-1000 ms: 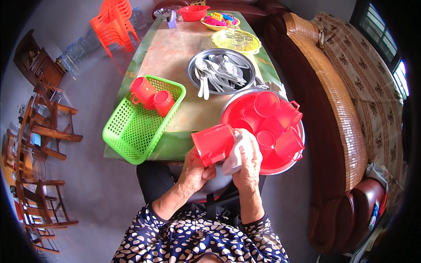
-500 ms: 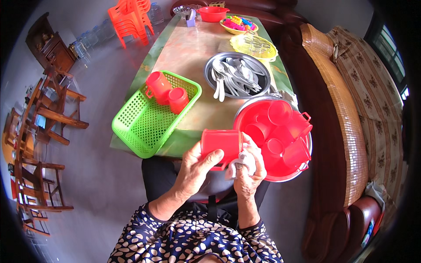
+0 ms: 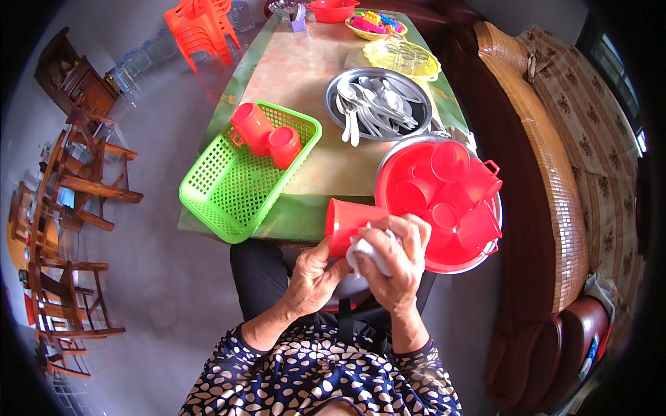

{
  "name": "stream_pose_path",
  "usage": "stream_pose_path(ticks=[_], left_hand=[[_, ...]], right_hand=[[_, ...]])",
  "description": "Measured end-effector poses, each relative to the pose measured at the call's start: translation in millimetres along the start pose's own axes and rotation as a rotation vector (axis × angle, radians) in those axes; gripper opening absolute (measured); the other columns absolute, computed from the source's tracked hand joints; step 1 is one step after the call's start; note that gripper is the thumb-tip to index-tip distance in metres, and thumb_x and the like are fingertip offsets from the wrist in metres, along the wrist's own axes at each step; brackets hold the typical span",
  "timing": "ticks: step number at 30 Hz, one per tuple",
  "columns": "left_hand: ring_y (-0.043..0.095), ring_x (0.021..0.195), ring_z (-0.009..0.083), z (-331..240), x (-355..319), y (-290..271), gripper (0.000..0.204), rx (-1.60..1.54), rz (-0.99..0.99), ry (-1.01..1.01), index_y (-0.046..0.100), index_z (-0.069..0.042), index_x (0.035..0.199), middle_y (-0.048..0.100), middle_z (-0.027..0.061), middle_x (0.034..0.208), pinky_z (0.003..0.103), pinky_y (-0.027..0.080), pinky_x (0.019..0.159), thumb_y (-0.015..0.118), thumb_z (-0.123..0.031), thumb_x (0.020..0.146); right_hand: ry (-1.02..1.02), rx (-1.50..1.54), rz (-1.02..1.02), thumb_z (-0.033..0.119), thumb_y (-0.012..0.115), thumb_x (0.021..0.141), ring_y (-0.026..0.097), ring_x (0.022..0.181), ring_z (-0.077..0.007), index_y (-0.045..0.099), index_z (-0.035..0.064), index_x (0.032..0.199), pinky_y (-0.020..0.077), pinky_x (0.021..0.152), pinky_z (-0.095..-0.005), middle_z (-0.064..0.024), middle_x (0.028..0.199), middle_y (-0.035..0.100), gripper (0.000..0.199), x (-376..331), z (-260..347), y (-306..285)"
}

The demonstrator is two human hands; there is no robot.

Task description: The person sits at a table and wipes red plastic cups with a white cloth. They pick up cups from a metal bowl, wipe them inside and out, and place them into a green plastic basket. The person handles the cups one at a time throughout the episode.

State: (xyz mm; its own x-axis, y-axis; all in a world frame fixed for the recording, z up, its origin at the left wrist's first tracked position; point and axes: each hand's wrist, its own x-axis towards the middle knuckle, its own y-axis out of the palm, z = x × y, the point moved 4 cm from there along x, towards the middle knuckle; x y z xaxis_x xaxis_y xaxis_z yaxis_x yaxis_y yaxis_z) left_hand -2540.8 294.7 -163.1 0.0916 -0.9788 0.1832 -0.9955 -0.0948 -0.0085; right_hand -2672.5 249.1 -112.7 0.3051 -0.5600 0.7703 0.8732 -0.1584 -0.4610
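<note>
A red plastic mug (image 3: pixel 347 220) is held tilted in front of me at the table's near edge. My left hand (image 3: pixel 313 277) grips it from below on the left side. In my right hand (image 3: pixel 397 260) is a bunched white cloth (image 3: pixel 371 254), pressed against the mug. Just right of the mug, a red basin (image 3: pixel 438 263) holds several red mugs (image 3: pixel 444 216). On the left, a green perforated basket (image 3: pixel 236 208) holds two red mugs (image 3: pixel 260 132) at its far end.
Beyond the basin is a metal bowl (image 3: pixel 333 104) of spoons (image 3: pixel 378 104). Farther along the table (image 3: pixel 291 76) stand a yellow basket (image 3: pixel 378 59) with glasses, a bowl of colourful toy blocks (image 3: pixel 374 24) and a red basin (image 3: pixel 331 10). A sofa (image 3: pixel 548 173) lines the right side; wooden chairs (image 3: pixel 97 187) stand left.
The mug has turned and tipped between my hands. My right hand has come over the cloth and pushes it against the mug's side. The view has shifted slightly.
</note>
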Motion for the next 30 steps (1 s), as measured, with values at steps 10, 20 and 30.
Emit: stream_pose_path(ticks=[10,20,30], left_hand=[[0.062,0.086,0.0228,-3,2,0,0.021,0.273,0.091,0.146,0.056,0.000,0.105,0.060,0.0120,0.094,0.033,0.048,0.076,0.061,-0.002,0.085],[0.061,0.099,0.0247,-2,-5,-2,0.032,0.313,0.159,0.132,0.055,0.001,0.113,0.062,0.0140,0.106,0.034,0.048,0.083,0.064,-0.003,0.082],[0.055,0.080,0.0370,-3,-6,0,0.021,0.438,0.150,0.308,0.056,0.000,0.094,0.057,0.0148,0.087,0.039,0.047,0.069,0.067,0.000,0.076]], right_hand=[[0.393,0.271,0.032,0.009,0.071,0.071,0.059,0.085,-0.0295,0.063,0.0068,0.096,0.0451,0.075,-0.0383,-0.0114,0.089,0.063,0.026,4,-27,9],[0.117,0.061,0.098,0.003,0.067,0.070,0.050,0.103,-0.0330,0.063,0.0044,0.098,0.0433,0.084,-0.0420,-0.0128,0.110,0.055,0.028,2,11,3],[0.351,0.375,0.324,0.006,0.062,0.078,0.060,0.083,-0.0291,0.061,0.0024,0.098,0.0458,0.076,-0.0367,-0.0119,0.088,0.064,0.020,13,-35,22]])
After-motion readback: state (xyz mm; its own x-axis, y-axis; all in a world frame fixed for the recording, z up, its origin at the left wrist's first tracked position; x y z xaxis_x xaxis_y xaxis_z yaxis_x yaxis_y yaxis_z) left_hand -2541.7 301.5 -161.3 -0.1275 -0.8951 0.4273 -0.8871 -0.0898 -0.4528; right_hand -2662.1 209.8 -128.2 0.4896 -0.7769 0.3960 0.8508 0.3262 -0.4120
